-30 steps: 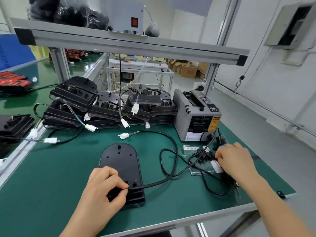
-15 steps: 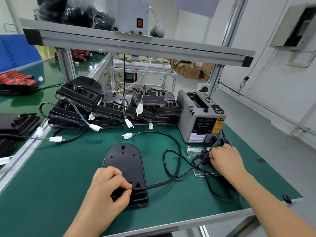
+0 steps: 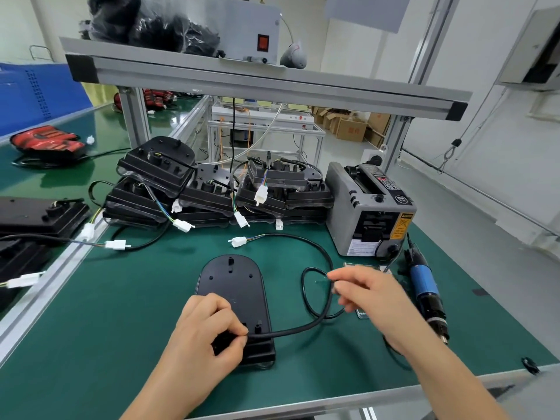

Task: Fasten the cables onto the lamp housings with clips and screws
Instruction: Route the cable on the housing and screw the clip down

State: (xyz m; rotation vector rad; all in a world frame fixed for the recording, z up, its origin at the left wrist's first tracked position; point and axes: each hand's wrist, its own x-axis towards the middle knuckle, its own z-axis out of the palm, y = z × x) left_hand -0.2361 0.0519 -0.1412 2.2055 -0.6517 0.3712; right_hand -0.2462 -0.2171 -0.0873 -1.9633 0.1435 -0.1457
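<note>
Left hand: the left hand point(image 3: 209, 331) lies palm down on the near end of the flat black plastic lamp housing point(image 3: 233, 286), fingers curled, wrist toward the bottom edge.
Left grip: thumb and forefinger pinch the round black cable point(image 3: 281, 331) where it meets the housing.
Right hand: the right hand point(image 3: 372, 295) hovers right of centre above the green table point(image 3: 121, 313), fingertips pointing left beside the cable's loop.
Right grip: the fingertips are drawn together, but blur hides whether they hold anything, so I cannot tell.
Task thing: the housing lies flat at lower centre, and the cable runs right and up to its white plug point(image 3: 238, 241).
Change: half a second ago the right hand lay on the small parts by the grey tape dispenser point(image 3: 369, 213). It has since lifted and come left. The left pinch is unchanged.
</note>
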